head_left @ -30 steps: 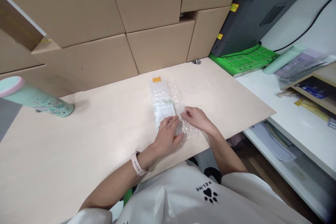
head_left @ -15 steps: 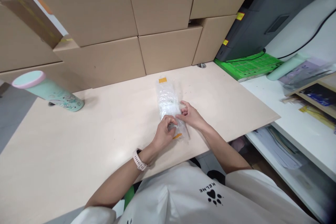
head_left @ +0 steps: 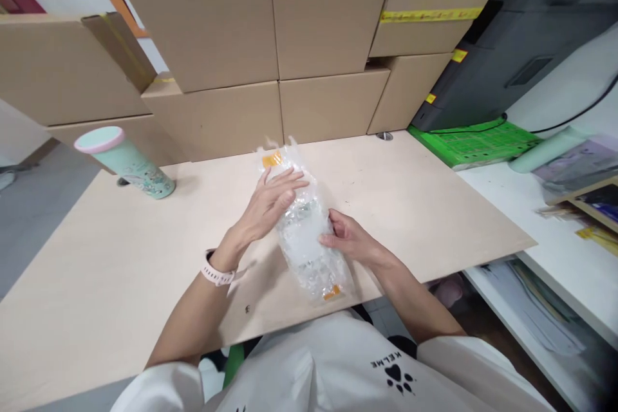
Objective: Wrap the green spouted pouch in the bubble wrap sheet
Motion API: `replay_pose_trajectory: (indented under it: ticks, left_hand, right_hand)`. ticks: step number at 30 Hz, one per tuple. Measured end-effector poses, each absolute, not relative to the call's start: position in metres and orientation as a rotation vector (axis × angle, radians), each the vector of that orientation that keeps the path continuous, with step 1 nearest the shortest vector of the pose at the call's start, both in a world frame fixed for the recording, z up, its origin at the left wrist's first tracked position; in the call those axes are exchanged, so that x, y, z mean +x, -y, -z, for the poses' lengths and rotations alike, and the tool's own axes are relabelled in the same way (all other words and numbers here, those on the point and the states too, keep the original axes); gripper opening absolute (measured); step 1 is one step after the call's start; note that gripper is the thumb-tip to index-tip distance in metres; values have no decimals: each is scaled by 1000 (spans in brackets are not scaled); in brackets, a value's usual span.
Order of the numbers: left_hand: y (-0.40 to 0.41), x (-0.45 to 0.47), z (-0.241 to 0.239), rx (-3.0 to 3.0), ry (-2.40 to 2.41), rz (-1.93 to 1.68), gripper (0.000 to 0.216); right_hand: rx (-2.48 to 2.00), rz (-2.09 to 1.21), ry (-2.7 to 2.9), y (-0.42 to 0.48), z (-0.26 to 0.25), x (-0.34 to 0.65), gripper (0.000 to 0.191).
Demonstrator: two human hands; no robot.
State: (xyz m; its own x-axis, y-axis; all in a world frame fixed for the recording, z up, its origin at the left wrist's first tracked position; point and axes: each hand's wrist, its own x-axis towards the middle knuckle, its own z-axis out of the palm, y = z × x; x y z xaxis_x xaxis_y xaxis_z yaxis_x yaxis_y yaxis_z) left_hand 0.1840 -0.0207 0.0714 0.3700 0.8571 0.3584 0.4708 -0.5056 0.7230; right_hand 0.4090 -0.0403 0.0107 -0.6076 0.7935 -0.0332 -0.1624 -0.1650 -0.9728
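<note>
A clear bubble-wrap package with orange tape at both ends is tilted on the pale table in front of me. Something whitish shows through its middle, but I cannot make out what it is. My left hand lies over the upper left part of the package, fingers stretched out. On that wrist sits a pink watch band. My right hand grips the package's right edge, thumb on top and fingers bent at the side.
A mint tumbler with a pink rim stands at the left of the table. Stacked cardboard boxes line the back. A green crate-like panel lies at the right, under a dark grey machine.
My left hand has moved up and left along the package, its fingers now straightened. The package has come nearer my body and tilted. My right hand now holds its edge. The view has shifted too.
</note>
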Motion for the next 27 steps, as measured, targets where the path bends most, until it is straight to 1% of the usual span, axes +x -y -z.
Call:
replay_pose_trajectory:
  ticks: [6, 9, 10, 11, 12, 15, 17, 19, 21, 23, 25, 27]
  left_hand:
    - [34, 185, -56, 1389, -925, -1099, 70]
    - [44, 196, -50, 1238, -932, -1160, 98]
    - [46, 200, -49, 1196, -954, -1178, 103]
    - [47, 205, -46, 1142, -975, -1192, 103]
    - [46, 208, -43, 1076, -988, -1196, 97]
    - [35, 214, -27, 855, -998, -1173, 67]
    - [24, 214, -12, 790, -1040, -1185, 62]
    - [14, 213, 4, 845, -1144, -1248, 70]
    - [9, 211, 17, 1029, -1322, -1314, 79]
    - [9, 211, 23, 1370, -1539, -1318, 81]
    - [12, 212, 25, 1782, -1715, -1220, 72]
    - [17, 213, 26, 2091, -1788, -1041, 61]
  right_hand:
    - [-826, -1638, 1400, 43, -25, 409, 47]
    - [-839, -1596, 1333, 42, -30, 407, 45]
    - [-847, -1587, 1319, 40, -30, 406, 44]
    - [-863, -1577, 1312, 37, -30, 405, 44]
    - [-887, -1568, 1313, 34, -29, 403, 44]
    - [-1051, -1456, 1445, 17, -25, 401, 42]
    - [-1258, -1166, 1641, 4, -22, 401, 43]
    - [-1365, -771, 1839, -9, -19, 401, 48]
    - [-1267, -538, 2062, -17, -13, 401, 55]
    - [-1086, -521, 2320, -21, -5, 398, 58]
    - [-1005, -556, 2494, -22, 5, 394, 60]
    - [-1007, -559, 2558, -21, 16, 391, 61]
